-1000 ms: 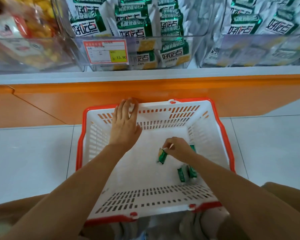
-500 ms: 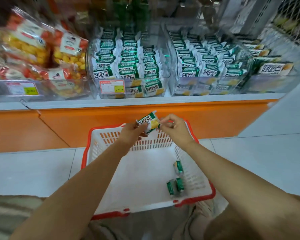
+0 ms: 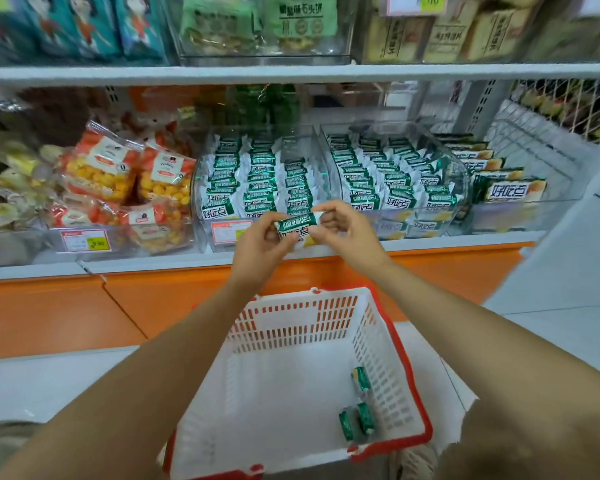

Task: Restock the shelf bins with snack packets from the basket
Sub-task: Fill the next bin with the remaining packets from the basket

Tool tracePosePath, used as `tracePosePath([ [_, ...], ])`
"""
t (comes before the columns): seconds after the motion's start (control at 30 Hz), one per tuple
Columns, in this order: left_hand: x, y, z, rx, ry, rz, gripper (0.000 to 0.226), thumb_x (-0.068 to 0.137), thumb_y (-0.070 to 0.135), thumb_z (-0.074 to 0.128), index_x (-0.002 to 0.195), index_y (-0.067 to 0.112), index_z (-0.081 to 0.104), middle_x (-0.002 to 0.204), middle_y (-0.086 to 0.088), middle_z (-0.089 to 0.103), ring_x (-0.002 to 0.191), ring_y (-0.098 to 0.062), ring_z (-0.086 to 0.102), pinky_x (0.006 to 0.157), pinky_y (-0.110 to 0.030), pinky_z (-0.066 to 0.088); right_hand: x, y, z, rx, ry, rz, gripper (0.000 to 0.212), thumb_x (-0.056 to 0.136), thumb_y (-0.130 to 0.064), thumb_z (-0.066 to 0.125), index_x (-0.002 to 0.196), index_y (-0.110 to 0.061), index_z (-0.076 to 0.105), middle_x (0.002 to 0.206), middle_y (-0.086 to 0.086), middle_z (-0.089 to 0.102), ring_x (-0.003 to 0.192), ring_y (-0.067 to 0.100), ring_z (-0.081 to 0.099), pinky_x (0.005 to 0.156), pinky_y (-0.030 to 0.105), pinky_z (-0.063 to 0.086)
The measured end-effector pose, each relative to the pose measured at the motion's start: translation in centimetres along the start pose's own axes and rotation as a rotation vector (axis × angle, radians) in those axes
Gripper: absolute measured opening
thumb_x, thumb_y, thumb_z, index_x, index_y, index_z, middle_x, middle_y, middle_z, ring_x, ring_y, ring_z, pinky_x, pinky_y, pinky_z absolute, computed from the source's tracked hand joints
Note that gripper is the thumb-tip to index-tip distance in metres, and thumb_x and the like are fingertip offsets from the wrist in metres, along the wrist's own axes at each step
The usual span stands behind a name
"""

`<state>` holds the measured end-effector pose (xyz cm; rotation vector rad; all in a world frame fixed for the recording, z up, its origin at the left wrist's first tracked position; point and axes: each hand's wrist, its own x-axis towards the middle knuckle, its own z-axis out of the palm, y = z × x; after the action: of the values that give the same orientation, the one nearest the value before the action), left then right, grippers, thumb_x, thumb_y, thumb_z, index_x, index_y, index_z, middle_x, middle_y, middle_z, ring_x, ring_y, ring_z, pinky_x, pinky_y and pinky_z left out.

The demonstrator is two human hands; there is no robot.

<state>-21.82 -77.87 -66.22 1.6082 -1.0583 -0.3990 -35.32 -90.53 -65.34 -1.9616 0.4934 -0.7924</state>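
**One packet in hand, three left in the basket**

The green-and-white packet [image 3: 297, 227] is up in the air between your hands, lying roughly level with its printed face toward you. It is in front of the lower shelf edge and not yet in any bin. Your left hand [image 3: 260, 244] pinches its nine o'clock end between thumb and curled fingers. Your right hand [image 3: 343, 230] pinches the three o'clock end the same way, so both hands are closed on this one packet.

At twelve o'clock from the packet, just beyond it, stands the clear left bin [image 3: 199, 188], holding three columns of the same packets. The column nearest three o'clock looks shorter than the other two, with bare space behind it, so I judge that is where this packet belongs. At about two o'clock the right bin [image 3: 459, 178] looks full across its rows. A price label [image 3: 229, 232] on the left bin's front sits just at nine o'clock of your left hand.

At six o'clock, well below your hands, the basket [image 3: 409, 368] is on the floor. All I can see in it are three packets [image 3: 360, 378] along the wall on its three o'clock side, one apart and two lying together nearer you.

By that count the restocking is close to its end. You have this packet to seat, then three more to carry up.

Out at nine o'clock, bags of yellow snacks [image 3: 118, 174] fill the neighbouring section and play no part here.
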Motion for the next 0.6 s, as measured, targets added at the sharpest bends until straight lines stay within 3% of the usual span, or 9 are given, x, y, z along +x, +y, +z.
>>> tracePosePath([
  [0.1,3.2,2.2,-0.3,0.072,0.048,0.082,0.027,0.092,0.018,0.068,0.117,0.015,0.060,0.082,0.006,0.053,0.060,0.002,0.051,0.056,-0.013,0.043,3.2,-1.1,-1.4,-0.020,0.059,-0.086,0.030,0.085,-0.018,0.074,0.113,-0.012,0.064,0.095,-0.002,0.062,0.091,0.011,0.060,0.085,0.027,0.052],
  [0.17,5.5,3.1,-0.5,0.124,0.073,0.103,0.027,0.092,0.022,0.069,0.117,0.023,0.060,0.097,0.006,0.054,0.076,-0.001,0.056,0.067,-0.020,0.050,5.3,-1.4,-2.2,-0.023,0.103,-0.127,0.030,0.084,-0.018,0.075,0.112,-0.013,0.066,0.095,-0.006,0.063,0.092,0.008,0.061,0.087,0.024,0.050],
  [0.3,9.8,3.7,-0.4,0.161,0.074,0.101,0.023,0.091,0.022,0.070,0.110,0.029,0.061,0.090,-0.001,0.066,0.074,-0.015,0.060,0.065,-0.026,0.050,8.7,-0.9,-3.1,-0.042,0.150,-0.147,0.031,0.085,-0.024,0.074,0.114,-0.018,0.065,0.098,-0.011,0.065,0.097,0.002,0.061,0.090,0.026,0.049],
  [0.43,13.8,2.4,-0.3,0.262,0.095,0.046,0.024,0.088,0.027,0.073,0.109,0.031,0.061,0.093,-0.010,0.068,0.081,-0.028,0.063,0.072,-0.044,0.053,11.0,1.1,-3.6,-0.188,0.148,-0.128,0.044,0.091,-0.034,0.066,0.131,-0.018,0.055,0.125,-0.002,0.062,0.118,0.014,0.055,0.100,0.034,0.043],
  [0.5,15.8,1.6,-0.3,0.290,0.131,0.003,0.026,0.086,0.027,0.075,0.108,0.030,0.062,0.102,-0.009,0.068,0.090,-0.025,0.062,0.077,-0.042,0.052,11.8,2.5,-3.6,-0.315,0.119,-0.104,0.049,0.093,-0.033,0.063,0.137,-0.018,0.050,0.133,0.004,0.058,0.123,0.023,0.052,0.103,0.042,0.041],
  [0.6,18.1,0.7,-0.2,0.321,0.190,-0.062,0.024,0.085,0.026,0.076,0.106,0.027,0.063,0.111,-0.008,0.065,0.101,-0.025,0.061,0.081,-0.038,0.050,12.9,4.2,-3.4,-0.467,0.001,-0.089,0.054,0.095,-0.033,0.060,0.143,-0.016,0.044,0.147,0.006,0.046,0.136,0.024,0.040,0.113,0.038,0.027],
])
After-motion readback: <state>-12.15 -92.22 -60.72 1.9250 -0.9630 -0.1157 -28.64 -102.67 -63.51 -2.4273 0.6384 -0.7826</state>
